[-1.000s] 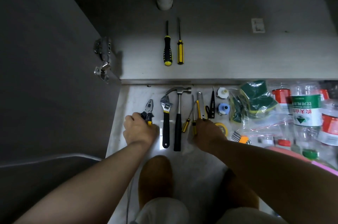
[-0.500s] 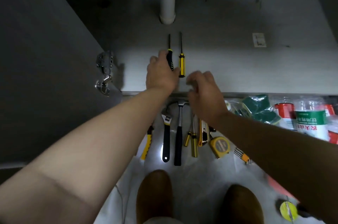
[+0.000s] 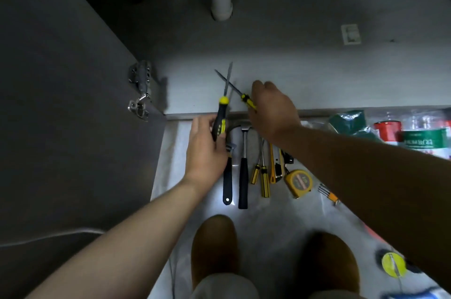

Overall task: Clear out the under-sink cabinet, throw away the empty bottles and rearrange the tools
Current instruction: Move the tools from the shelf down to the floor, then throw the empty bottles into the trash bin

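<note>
While my left hand (image 3: 205, 150) grips the black screwdriver (image 3: 220, 117) just past the hammer (image 3: 243, 176), my right hand (image 3: 271, 111) holds the yellow screwdriver (image 3: 247, 100) there too.

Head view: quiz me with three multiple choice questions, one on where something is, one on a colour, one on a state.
1. Where does the hammer lie? A beside the white pipe; B on the floor among other tools; C on the door hinge.
2. What colour is the tape measure? A red; B blue; C yellow.
3. How do the shafts of the black-handled screwdriver and the yellow-handled screwdriver stand? A crossed; B parallel; C far apart.
Answers: B, it lies on the floor; C, yellow case; A, the left hand and right hand hold them crossing.
</note>
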Tool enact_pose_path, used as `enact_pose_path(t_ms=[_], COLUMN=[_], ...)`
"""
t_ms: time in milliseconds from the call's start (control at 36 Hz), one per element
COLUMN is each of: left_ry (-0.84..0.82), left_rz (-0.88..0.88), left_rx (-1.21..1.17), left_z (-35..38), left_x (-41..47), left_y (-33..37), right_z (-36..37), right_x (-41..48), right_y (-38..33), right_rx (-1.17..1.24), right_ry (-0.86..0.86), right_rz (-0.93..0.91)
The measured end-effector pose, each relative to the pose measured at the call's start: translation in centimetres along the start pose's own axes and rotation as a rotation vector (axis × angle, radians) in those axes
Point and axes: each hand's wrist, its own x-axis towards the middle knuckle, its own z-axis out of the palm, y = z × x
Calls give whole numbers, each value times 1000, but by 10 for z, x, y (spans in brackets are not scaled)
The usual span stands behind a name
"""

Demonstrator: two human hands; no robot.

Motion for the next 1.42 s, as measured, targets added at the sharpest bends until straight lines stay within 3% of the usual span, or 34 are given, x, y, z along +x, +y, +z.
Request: enact_pose_path(t_ms=[83,167,306,444,639,833,972,1083,1167,1222,1306,1417], left_ry=[-40,-90,-16,-7,-75,-107,-129,-122,-117,-158,-362,-888], left_rz=[-15,-128,-264,-414,-584,-471,-463,-465,-305,-134,165,340], left_rx=[17,77,282,405,339,330,369,559,621,662,651,556], left_z=[0,-6,-16,-20,-21,-20,-17,-12,-2,9,31,59], left_x=[-29,-46,-57,-52,-47,-52,-51,-41,-30,-24,-17,-7], left_y=[-26,-53,-85,-86,-93,-93,-88,-66,-39,-14,28,95], right_z=[5,17,51,73,85,82,70,39,3,-27,-74,-131], right_x=[-39,-76,-111,-116,-111,-106,-103,-85,-68,-59,-57,-69], right_y=[2,7,10,-4,-26,-20,-6,15,32,47,73,108], right_rx=[154,306,307,360,292,216,346,212,103,64,89,80], right_ry=[7,-128,-359,-484,-571,-632,-708,-900,-1043,-1023,-855,-572], right_rz=[-48,-74,49,226,324,333,183,52,50,88,194,265])
